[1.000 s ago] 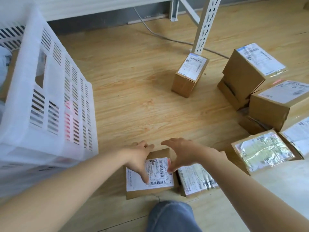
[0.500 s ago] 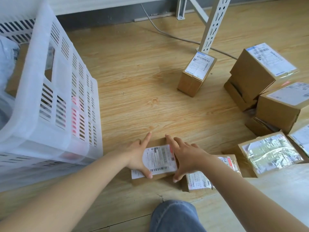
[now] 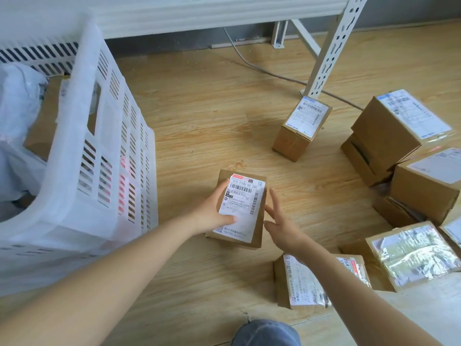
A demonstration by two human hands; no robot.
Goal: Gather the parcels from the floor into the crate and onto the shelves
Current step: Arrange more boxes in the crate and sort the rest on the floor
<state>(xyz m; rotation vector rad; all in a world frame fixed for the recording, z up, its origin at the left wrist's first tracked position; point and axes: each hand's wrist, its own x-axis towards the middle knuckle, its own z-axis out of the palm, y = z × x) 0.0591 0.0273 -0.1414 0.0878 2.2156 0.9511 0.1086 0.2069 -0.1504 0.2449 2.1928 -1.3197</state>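
crate [image 3: 82, 156] left | stacked parcels [image 3: 399, 136] right | shelf post [image 3: 331, 46] behind, perhaps touching one parcel [image 3: 301, 128]

Both forearms are bare right up to the edge of view, with no sleeve, watch or band on either. The left hand [image 3: 212, 213] and right hand [image 3: 283, 227] wear no gloves or rings that I can see, and the nails look short and unpainted, though they are too small to be sure. At the bottom edge a knee [image 3: 267, 332] shows in faded blue denim, the weave slightly mottled and the cloth smooth and untorn.
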